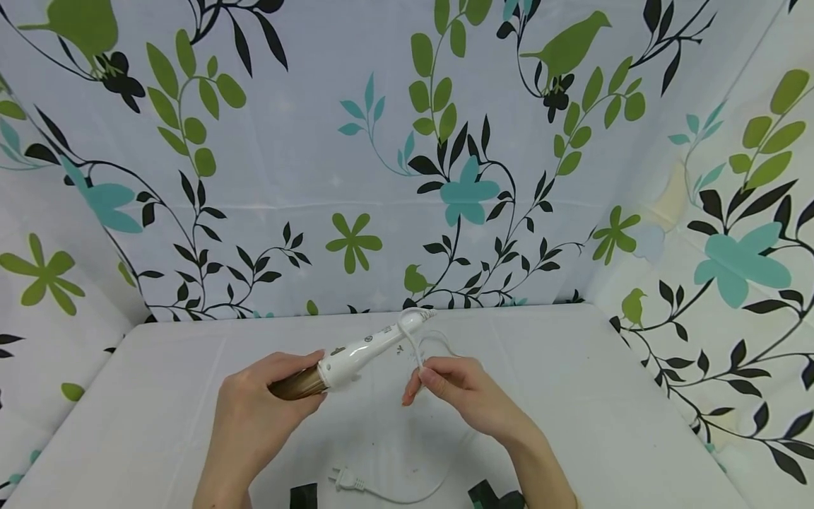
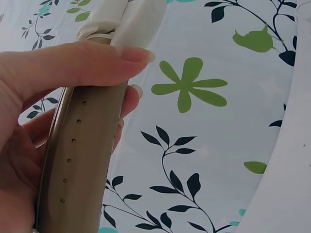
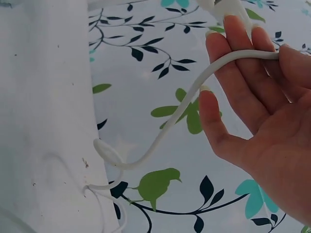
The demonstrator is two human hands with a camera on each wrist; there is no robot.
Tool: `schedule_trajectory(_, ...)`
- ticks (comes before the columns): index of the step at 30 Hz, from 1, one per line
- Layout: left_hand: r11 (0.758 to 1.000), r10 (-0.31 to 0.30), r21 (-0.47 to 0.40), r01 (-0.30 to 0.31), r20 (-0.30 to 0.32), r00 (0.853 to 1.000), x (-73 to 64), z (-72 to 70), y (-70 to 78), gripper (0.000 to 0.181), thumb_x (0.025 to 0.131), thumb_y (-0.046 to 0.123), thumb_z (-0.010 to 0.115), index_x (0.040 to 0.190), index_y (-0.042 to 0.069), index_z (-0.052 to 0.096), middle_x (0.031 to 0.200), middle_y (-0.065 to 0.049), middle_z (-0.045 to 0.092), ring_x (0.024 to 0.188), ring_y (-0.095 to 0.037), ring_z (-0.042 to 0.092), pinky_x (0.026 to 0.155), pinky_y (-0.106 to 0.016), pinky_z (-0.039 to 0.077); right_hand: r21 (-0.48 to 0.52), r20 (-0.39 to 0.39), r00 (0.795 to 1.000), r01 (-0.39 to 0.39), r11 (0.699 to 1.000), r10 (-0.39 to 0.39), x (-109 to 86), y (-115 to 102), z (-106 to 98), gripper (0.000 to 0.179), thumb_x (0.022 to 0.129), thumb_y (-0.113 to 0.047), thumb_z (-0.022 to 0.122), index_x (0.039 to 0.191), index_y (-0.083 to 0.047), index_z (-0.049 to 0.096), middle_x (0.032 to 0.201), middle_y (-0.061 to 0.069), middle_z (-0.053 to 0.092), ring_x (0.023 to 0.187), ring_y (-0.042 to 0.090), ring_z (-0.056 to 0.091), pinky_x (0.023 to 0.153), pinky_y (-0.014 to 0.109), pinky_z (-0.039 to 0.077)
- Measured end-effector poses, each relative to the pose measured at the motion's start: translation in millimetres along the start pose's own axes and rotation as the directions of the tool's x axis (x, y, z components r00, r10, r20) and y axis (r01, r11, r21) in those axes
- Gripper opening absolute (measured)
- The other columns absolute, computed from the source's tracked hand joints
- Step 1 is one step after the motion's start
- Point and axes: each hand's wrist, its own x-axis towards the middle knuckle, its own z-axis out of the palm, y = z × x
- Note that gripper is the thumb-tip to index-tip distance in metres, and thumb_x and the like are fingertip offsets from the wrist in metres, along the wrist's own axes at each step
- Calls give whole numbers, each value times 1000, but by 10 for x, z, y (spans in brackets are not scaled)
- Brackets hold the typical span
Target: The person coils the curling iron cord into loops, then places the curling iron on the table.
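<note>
A hair iron (image 1: 375,346) with a glossy white handle and a gold-brown barrel (image 2: 82,155) is held tilted above the table, handle end up and to the right. My left hand (image 1: 254,413) grips it round the barrel near the white part, thumb across the front in the left wrist view. Small dark dots run along the barrel. From the handle's end comes a white cord (image 3: 167,126). My right hand (image 1: 473,396) pinches this cord between thumb and forefinger a little way from the handle; the other fingers are spread loosely.
On the white table (image 1: 572,396), the cord's two-pin plug (image 1: 346,479) lies near the front. A black piece (image 1: 304,496) and another dark object (image 1: 496,496) sit at the front edge. Patterned curtains (image 1: 305,141) with leaves and birds stand behind and at both sides.
</note>
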Motion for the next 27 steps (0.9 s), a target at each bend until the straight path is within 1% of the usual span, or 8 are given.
schedule_trajectory(6,997,58,-58,-58,-12,998,13,57,12,53,58,-5,90,105,19,81,87,14,72,74,-2,66,68,-8,50,-23,37,999,-3,1000,4,22,78,15,29,107,-19,44,105,-12,72,103,3,74,113,21,61,101,39,46)
schedule_trajectory(9,994,80,-74,-81,-16,997,10,70,22,53,58,-5,90,104,18,81,86,14,72,74,-1,66,68,-9,50,-29,54,998,-40,999,42,28,101,20,28,107,-21,46,108,-14,73,108,1,74,117,19,59,102,41,43)
schedule_trajectory(12,991,97,-90,-97,-11,995,4,78,33,53,58,-6,90,105,18,80,86,14,71,74,-2,66,68,-10,51,-52,64,997,-49,997,52,33,126,21,27,106,-22,48,110,-14,73,111,0,74,120,18,58,104,45,41)
schedule_trajectory(15,989,101,-104,-101,0,995,-1,72,43,53,59,-7,90,104,19,81,86,15,71,74,-2,66,68,-10,51,-81,64,997,-38,996,44,39,157,21,25,105,-21,50,109,-14,74,112,0,74,120,17,58,103,44,41)
schedule_trajectory(17,989,100,-115,-98,9,995,-8,63,48,53,59,-8,90,104,19,81,87,15,71,74,-2,66,68,-11,52,-103,56,998,-28,994,33,36,179,21,24,105,-20,51,108,-14,74,112,0,74,118,17,59,101,43,42)
schedule_trajectory(20,987,94,-132,-90,20,995,-19,39,50,54,59,-9,88,103,21,81,87,17,70,74,-2,66,68,-12,52,-129,37,998,-40,991,45,34,208,21,21,103,-20,54,106,-14,74,109,0,73,114,19,58,98,42,45)
schedule_trajectory(25,982,101,-164,-89,65,993,-40,-7,43,57,59,-12,87,104,24,80,90,18,70,77,-3,66,68,-16,54,-209,-18,992,-126,970,125,29,230,30,12,99,-22,62,102,-19,73,104,-4,70,106,17,58,91,36,50)
schedule_trajectory(27,974,115,-204,-93,97,989,-49,-23,37,57,60,-12,87,104,24,80,91,17,70,79,-4,67,69,-18,55,-269,-59,989,-147,952,136,27,237,32,11,99,-20,62,99,-20,73,97,-6,68,96,14,58,84,32,50)
